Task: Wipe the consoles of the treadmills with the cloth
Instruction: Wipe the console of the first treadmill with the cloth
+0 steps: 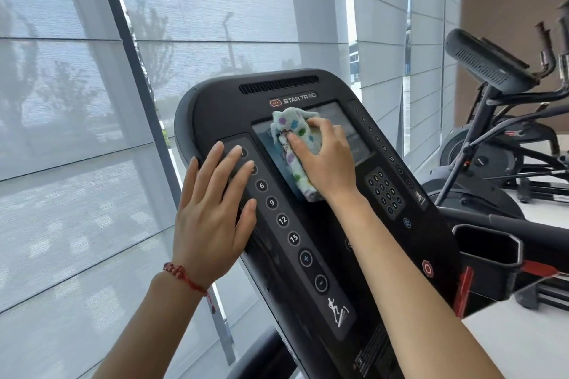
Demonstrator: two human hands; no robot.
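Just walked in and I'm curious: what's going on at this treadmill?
A person is cleaning the treadmill console. The right hand presses a spotted cloth onto the screen in the middle, while the left hand lies flat on the left edge over the number buttons. The right keypad looks untouched.

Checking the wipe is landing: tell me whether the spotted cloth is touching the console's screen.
Touching. The head view shows the right hand pressing the pale dotted terry cloth flat against the dark glass screen, no gap visible.
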